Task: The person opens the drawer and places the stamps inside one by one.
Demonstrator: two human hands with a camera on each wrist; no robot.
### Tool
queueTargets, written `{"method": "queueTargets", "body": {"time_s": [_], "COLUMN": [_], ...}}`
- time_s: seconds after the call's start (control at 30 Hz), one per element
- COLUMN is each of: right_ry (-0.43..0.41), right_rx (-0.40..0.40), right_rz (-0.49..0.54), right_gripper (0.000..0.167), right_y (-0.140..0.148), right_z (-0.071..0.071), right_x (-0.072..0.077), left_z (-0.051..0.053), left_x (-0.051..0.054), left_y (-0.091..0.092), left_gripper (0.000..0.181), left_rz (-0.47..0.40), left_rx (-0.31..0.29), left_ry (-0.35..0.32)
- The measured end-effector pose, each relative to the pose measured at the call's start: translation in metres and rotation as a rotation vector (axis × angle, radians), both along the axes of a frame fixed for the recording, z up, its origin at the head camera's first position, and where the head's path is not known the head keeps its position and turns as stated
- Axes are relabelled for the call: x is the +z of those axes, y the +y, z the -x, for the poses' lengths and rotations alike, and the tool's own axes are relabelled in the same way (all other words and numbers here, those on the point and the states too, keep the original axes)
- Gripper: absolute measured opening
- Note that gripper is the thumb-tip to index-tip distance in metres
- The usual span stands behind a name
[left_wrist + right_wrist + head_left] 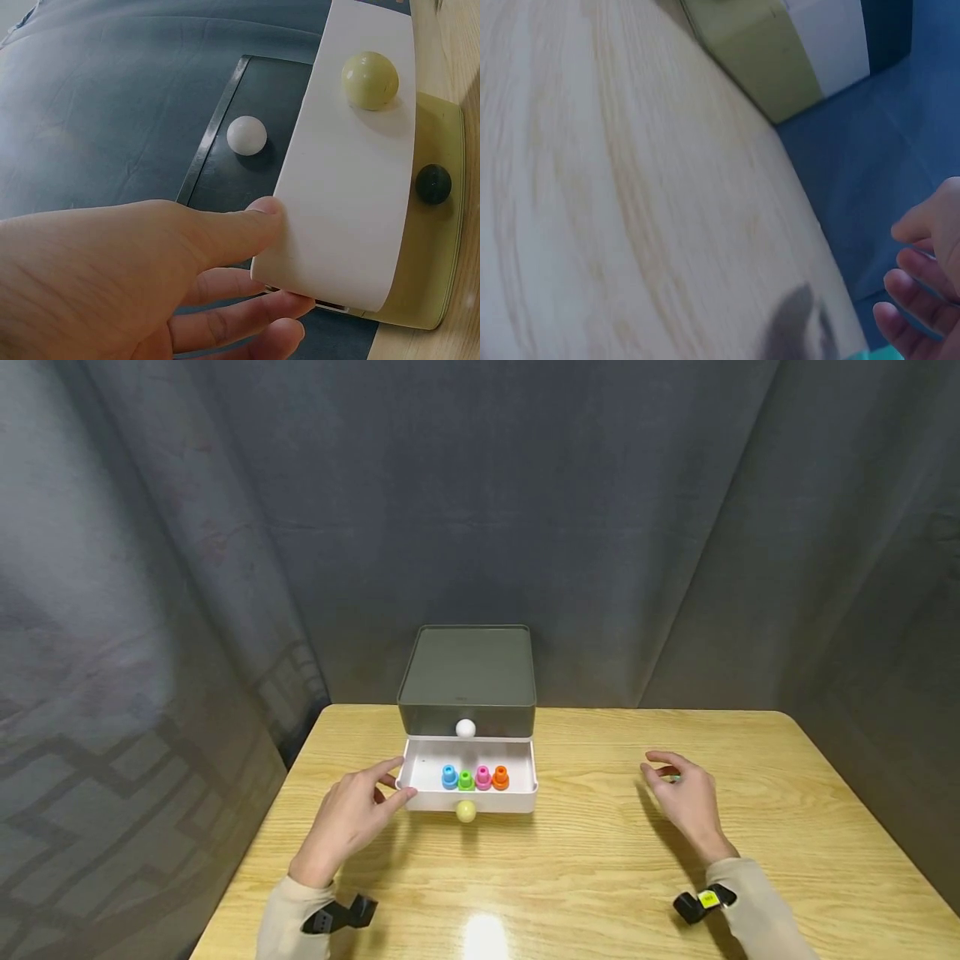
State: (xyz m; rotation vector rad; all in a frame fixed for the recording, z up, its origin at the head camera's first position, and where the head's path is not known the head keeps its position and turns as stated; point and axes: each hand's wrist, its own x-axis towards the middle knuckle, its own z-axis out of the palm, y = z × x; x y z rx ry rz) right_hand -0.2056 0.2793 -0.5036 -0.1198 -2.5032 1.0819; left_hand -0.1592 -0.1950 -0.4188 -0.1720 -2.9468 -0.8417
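A small drawer cabinet (pixel 468 668) stands at the back of the table, its white middle drawer (pixel 517 802) pulled out. Inside the drawer, a blue peg (pixel 449 777), a green one, a pink one and an orange peg (pixel 500 778) stand in a row. My left hand (pixel 348 814) holds the drawer's left front corner, thumb at the front panel and fingers by the side. Far to the right, my right hand (pixel 686 802) hovers over the table with loosely bent fingers. A teal thing (pixel 885 353) shows partly below it; its shape is hidden.
The dark top drawer has a white knob (pixel 466 728); the pulled-out one has a yellow knob (pixel 466 812). Below it, a yellow-green drawer (pixel 439 262) carries a dark knob (pixel 433 184). Grey curtains (pixel 480 510) hang close behind the wooden table (pixel 592 852) and along its sides.
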Motion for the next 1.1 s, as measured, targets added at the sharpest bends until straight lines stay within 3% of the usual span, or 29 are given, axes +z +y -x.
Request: {"method": "queueTargets", "body": {"time_s": [0.6, 1.1], "right_ry": [-0.089, -0.172], "right_rx": [-0.157, -0.167], "right_rz": [-0.048, -0.019], "right_gripper": [0.033, 0.037], "right_y": [0.030, 0.044], "right_z": [0.005, 0.008], "right_x": [-0.012, -0.019], "left_z": [0.000, 0.000], "left_x": [-0.001, -0.002], "left_y": [-0.001, -0.001], "left_gripper": [0.053, 0.052], "left_rz": [-0.004, -0.002], "left_rx": [-0.012, -0.005], "left_ry": [0.010, 0.002]}}
